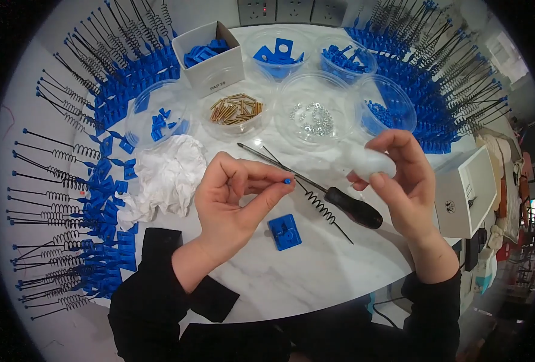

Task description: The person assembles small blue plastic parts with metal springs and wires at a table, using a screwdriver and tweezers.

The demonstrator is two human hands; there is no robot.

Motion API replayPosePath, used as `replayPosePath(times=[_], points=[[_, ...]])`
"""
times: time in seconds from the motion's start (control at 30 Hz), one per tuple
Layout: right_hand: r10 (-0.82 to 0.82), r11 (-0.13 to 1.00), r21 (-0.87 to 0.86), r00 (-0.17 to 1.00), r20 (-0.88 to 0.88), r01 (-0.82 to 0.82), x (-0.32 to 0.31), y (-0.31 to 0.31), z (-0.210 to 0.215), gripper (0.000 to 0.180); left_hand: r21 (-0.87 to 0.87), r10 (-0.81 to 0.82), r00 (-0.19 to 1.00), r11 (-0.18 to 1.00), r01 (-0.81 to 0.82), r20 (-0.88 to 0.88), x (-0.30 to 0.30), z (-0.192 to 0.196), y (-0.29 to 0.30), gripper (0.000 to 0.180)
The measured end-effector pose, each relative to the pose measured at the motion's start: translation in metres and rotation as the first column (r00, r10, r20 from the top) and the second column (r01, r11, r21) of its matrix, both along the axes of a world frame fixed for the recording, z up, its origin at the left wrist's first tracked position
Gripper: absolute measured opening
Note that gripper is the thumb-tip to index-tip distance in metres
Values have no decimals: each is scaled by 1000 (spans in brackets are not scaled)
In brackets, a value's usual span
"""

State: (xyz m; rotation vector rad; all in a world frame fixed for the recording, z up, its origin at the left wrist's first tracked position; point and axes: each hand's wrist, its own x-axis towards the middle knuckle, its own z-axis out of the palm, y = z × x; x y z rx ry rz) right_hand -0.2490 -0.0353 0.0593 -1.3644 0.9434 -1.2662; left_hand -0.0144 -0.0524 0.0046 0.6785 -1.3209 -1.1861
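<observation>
Between the thumb and forefinger of my left hand (231, 199) is a small blue plastic cap (288, 181). My right hand (409, 187) grips a small white squeeze bottle (370, 161), tilted toward the left; its tip is blurred. On the table between the hands lies a black coiled spring wire (320, 208) with straight ends. A screwdriver (355, 207) with a black handle rests beside it, its shaft crossing the wire. Nearer to me, a blue square plastic base (284, 231) sits by itself.
Clear tubs hold brass-coloured pins (236, 110), metal nuts (311, 119) and blue parts (343, 59). A white box (210, 69) contains more blue pieces. Crumpled white paper (165, 178) lies left. Rows of blue bases with springs (107, 223) line both sides; an open white box (466, 193) stands right.
</observation>
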Motion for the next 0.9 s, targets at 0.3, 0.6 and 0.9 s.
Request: replayPosePath(times=[0.3, 0.6, 0.9], points=[[-131, 964, -262, 925, -357, 35, -12, -10, -3, 31, 26, 50, 998, 998, -50, -23, -1, -2, -1, 40], [-196, 977, -192, 741, -642, 92, -10, -18, -23, 30, 82, 241, 970, 968, -238, -23, -2, 1, -3, 41], [-273, 951, -301, 638, -719, 68, -14, -18, -13, 28, 99, 234, 971, 969, -228, -50, -3, 1, -4, 40]])
